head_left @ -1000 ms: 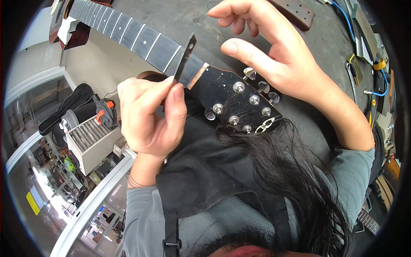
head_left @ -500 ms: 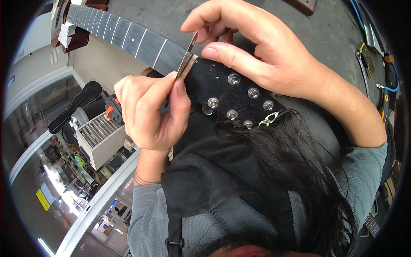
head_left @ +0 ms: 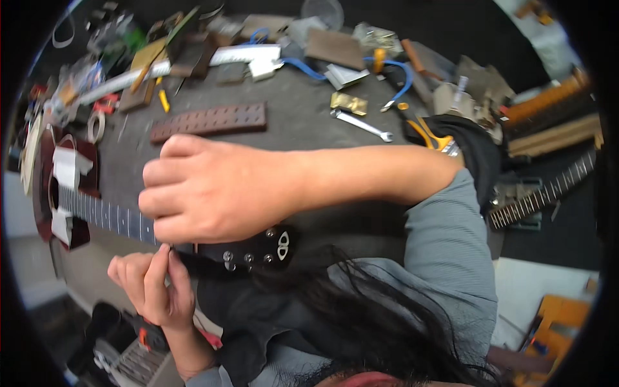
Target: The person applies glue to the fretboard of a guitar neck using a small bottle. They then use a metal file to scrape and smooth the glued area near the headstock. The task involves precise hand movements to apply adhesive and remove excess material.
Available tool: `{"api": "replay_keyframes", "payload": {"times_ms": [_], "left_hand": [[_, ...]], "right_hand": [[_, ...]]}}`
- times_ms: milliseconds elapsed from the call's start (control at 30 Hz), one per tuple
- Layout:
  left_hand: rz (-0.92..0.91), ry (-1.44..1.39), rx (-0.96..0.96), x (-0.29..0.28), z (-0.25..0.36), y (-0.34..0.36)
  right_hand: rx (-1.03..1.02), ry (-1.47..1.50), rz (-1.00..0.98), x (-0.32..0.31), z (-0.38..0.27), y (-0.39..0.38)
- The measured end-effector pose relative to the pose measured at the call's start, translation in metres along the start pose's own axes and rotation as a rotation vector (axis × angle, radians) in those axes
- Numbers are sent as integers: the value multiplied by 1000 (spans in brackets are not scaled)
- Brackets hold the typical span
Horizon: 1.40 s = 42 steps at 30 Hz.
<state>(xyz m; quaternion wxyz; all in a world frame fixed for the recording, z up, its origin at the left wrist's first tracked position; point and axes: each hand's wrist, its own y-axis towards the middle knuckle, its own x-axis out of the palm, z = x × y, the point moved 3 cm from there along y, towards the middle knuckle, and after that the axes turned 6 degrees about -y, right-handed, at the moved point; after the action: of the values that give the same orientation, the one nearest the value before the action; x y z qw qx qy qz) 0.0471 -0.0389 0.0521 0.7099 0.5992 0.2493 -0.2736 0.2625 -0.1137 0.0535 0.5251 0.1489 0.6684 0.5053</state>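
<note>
A guitar lies across the bench, its dark fretboard [head_left: 109,216] running left to a reddish-brown body [head_left: 89,158] with white paper on it. My right hand [head_left: 222,187] is curled over the neck near the black headstock [head_left: 218,251], knuckles up. Whatever its fingers hold is hidden beneath it. Just below, at the neck's near edge, my left hand [head_left: 155,284] is closed in a pinch, thumb against forefinger. The thin metal strip seen there earlier is now almost wholly hidden. Silver tuner posts [head_left: 249,258] show on the headstock.
Beyond my right hand lies a brown wooden block [head_left: 209,122] with rows of holes. A wrench [head_left: 364,126], orange-handled pliers [head_left: 429,135] and a blue hose [head_left: 407,80] are on the right. Clutter lines the far edge. Another fretted neck [head_left: 545,193] sits at far right.
My right hand has gone from spread fingers to a curl and moved left over the neck, covering the strip. My left hand stays pinched there. The view has swung up and right across the bench.
</note>
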Motion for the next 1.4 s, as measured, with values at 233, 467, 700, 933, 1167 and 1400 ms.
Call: {"api": "replay_keyframes", "payload": {"times_ms": [233, 467, 700, 933, 1167, 1400], "left_hand": [[107, -156, -24, -6, -11, 11], [173, -281, -110, -19, -28, -15], [168, -294, -142, -20, -35, -35], [167, -343, -229, -18, -37, -45], [162, -393, -252, -2, -39, -43], [123, -410, -311, 5, -46, -41]], "right_hand": [[436, -386, -334, -102, -6, -11], [1523, -739, -273, -242, -7, -133], [1779, -946, -193, -299, -20, -263], [1703, -909, 69, -366, -4, -290], [1704, -1032, 101, -410, 17, -314], [1709, -1053, 110, -398, 27, -334]]}}
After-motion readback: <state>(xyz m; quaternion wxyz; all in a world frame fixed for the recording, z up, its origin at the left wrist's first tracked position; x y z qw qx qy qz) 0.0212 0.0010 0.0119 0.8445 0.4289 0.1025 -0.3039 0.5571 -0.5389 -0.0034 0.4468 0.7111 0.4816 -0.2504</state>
